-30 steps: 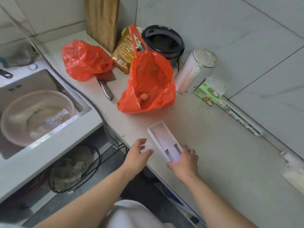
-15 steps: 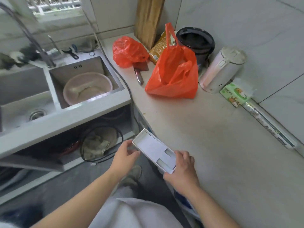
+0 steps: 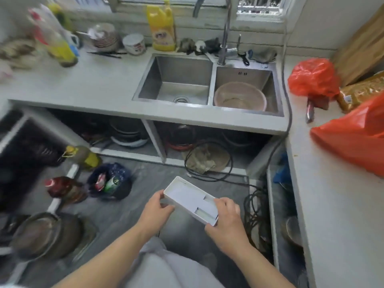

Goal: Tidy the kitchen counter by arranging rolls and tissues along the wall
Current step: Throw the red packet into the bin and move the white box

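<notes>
**A:** Starting left of the sink (image 3: 176,80), what is sitting there?

**B:** Below the sink and to its left, a dark bin (image 3: 110,181) is standing on the floor, with packets showing in it.

**A:** And the hands?

**B:** In front of the sink, low over the floor, the left hand (image 3: 154,208) is pinching the far end of a white box (image 3: 190,198). The right hand (image 3: 226,223) is gripping the near end. So the hands are working apart, each clamped on the box, which is bridging them open side up.

**A:** Where are the rolls and tissues?

**B:** They are not showing here. Right of the sink, the counter (image 3: 332,204) is carrying an orange bag (image 3: 353,142), but the wall behind it is falling outside the view.

**A:** What is worrying you?

**B:** The box is hanging over the floor on finger holds alone. If one hand is letting go for a toss toward the bin, the box may tip and land short. A cable (image 3: 255,206) is also coiling on the floor below the sink's right end, just beside the right hand. A step toward the counter could be catching a foot in it. And with both hands occupied, nothing is getting arranged along the wall.
</notes>
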Motion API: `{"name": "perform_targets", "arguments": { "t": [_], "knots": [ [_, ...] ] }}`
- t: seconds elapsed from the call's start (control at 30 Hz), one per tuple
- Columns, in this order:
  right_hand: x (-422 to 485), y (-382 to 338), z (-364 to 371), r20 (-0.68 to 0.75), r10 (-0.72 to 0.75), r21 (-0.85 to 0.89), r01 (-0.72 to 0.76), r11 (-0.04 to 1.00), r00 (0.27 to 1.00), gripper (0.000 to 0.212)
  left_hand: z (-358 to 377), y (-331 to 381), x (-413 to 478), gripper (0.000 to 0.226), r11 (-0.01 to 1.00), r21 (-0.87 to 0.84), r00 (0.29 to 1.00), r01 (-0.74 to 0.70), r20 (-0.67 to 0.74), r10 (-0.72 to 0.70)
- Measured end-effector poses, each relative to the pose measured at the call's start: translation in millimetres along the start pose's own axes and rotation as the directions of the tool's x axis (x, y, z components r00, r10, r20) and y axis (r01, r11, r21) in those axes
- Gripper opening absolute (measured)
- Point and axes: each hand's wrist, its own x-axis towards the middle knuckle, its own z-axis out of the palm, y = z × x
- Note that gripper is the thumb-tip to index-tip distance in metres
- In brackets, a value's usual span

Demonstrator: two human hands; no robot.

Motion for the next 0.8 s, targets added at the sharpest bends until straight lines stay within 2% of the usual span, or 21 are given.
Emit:
{"name": "perform_targets", "arguments": {
  "t": [0.1,0.23,0.3,0.53,0.8],
  "knots": [
    [18,-41,25,0.044,-0.107,-0.007,0.108,0.994,0.993,0.051,-43,-29,0,0.054,0.995,-0.084,0.995,0.049,-0.085,-0.056],
    [42,-102,68,0.104,-0.224,-0.004,0.226,0.974,0.969,0.049,-104,-75,7,0.078,0.98,-0.169,0.973,0.109,-0.185,-0.14],
    [54,-135,94,0.139,-0.26,-0.016,0.264,0.964,0.956,0.048,-135,-94,13,0.08,0.964,-0.23,0.959,0.133,-0.217,-0.184],
    [94,-258,187,0.222,-0.182,-0.052,0.198,0.979,0.958,0.053,-255,-155,51,0.07,0.916,-0.352,0.944,0.193,-0.189,-0.271],
    [152,-368,247,0.263,-0.149,-0.16,0.196,0.968,0.953,0.058,-373,-175,95,0.076,0.897,-0.38,0.953,0.227,-0.104,-0.286]
  ]
}}
